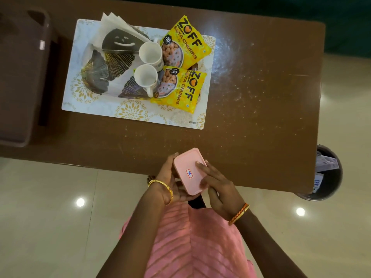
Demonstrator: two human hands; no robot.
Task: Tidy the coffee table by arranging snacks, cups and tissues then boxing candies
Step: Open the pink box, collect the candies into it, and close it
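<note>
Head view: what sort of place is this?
Probably a home living room: a low brown coffee table on glossy floor tiles, a placemat with cups and snack packets, and a waste bin beside it.

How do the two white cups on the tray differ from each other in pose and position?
The far cup stands beside the tissue holder, while the near cup sits farther from it, toward the person. The near cup's handle is plain, pointing toward the person; the far cup's handle is barely visible at its far rim. Each stands beside a different yellow soya chunks packet. Both are white, upright, apparently empty, and touch or nearly touch.
</note>
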